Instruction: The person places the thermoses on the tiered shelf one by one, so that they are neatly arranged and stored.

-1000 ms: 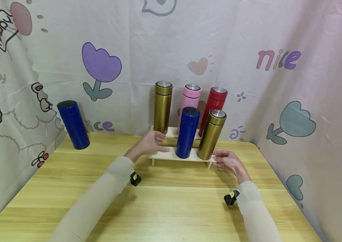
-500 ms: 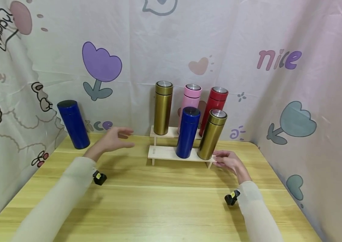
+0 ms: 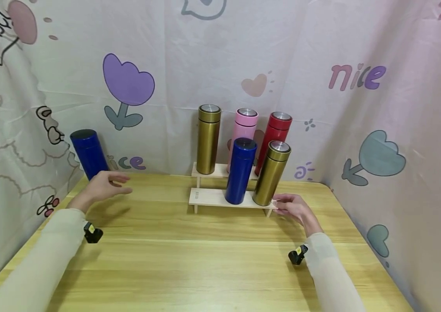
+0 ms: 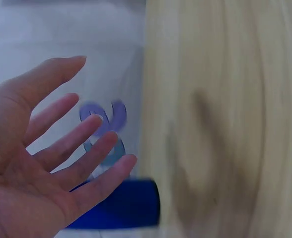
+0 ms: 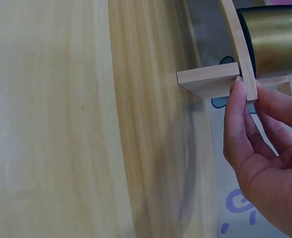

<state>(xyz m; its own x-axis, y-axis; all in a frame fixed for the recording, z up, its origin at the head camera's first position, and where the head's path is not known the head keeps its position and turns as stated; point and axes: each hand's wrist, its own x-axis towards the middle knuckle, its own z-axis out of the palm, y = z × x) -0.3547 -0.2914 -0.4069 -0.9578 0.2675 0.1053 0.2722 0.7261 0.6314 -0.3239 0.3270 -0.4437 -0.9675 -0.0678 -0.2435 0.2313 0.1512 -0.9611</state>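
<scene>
In the head view my left hand (image 3: 101,188) is in front of a blue thermos bottle (image 3: 89,151) at the table's left and hides its lower part. The left wrist view shows that hand's fingers spread with nothing in them, and the blue bottle (image 4: 126,204) beyond. My right hand (image 3: 292,207) pinches the right end of a two-tier wooden rack's lower board (image 3: 212,197); the right wrist view shows thumb and finger on the board edge (image 5: 245,74). On the lower tier stand a blue bottle (image 3: 240,173) and a gold bottle (image 3: 271,175).
On the rack's upper tier stand a gold bottle (image 3: 208,143), a pink bottle (image 3: 245,123) and a red bottle (image 3: 277,130). A printed cloth (image 3: 189,65) hangs behind and beside the wooden table (image 3: 205,260).
My left hand has moved left, away from the rack's left side and over to the lone blue bottle. The right hand keeps its place at the rack's right end.
</scene>
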